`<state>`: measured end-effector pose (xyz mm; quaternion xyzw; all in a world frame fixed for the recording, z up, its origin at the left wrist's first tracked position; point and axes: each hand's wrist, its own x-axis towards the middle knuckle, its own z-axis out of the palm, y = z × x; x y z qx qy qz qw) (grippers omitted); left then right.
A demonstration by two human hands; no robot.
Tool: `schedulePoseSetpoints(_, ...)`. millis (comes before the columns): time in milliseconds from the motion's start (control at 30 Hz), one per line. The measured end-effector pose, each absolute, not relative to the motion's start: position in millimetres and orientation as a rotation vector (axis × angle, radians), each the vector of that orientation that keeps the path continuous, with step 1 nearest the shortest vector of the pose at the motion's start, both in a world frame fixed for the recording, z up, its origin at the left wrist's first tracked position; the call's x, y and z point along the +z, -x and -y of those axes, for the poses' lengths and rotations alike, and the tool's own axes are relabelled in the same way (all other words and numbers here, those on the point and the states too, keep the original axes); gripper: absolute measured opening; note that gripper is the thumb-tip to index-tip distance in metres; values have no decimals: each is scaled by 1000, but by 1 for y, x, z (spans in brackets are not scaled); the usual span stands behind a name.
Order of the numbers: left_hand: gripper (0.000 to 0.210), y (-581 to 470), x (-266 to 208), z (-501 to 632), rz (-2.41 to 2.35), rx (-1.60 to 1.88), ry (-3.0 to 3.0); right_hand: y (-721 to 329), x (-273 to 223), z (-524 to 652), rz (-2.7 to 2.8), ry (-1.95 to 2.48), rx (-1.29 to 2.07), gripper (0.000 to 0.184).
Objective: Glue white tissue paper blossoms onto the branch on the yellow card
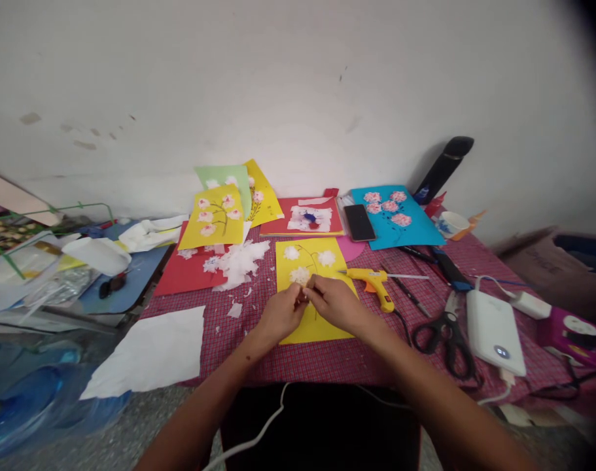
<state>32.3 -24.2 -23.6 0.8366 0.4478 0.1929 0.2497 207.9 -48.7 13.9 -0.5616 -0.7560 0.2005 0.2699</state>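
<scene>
A yellow sheet of card (290, 332) lies before me, bearing a drawn branch and white tissue-paper flowers (326, 258). Over its middle, my left hand (286, 309) and my right hand (330, 299) meet with fingertips pinched together. A tiny white bit shows between the fingers, too small to name. Just below the flower (299, 275) in the middle of the card, both hands hide part of the stem. To the right, a yellow hot glue gun (369, 278) rests on its side, its nozzle over the card's edge.
Torn white tissue (243, 261) and scraps lie left, near a large white paper sheet (155, 350). Finished flower cards (212, 219) stand behind. A phone (359, 223), blue card (415, 226), black scissors (447, 337) and white power bank (494, 330) are on the right. A white cable (258, 435) hangs in front.
</scene>
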Motion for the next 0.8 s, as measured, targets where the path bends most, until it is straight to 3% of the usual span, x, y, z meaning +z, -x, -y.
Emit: schedulePoseSetpoints(800, 4, -30, -28, 19, -1178, 535, -2296, -207, 9, 47, 2153, 1480, 489, 14)
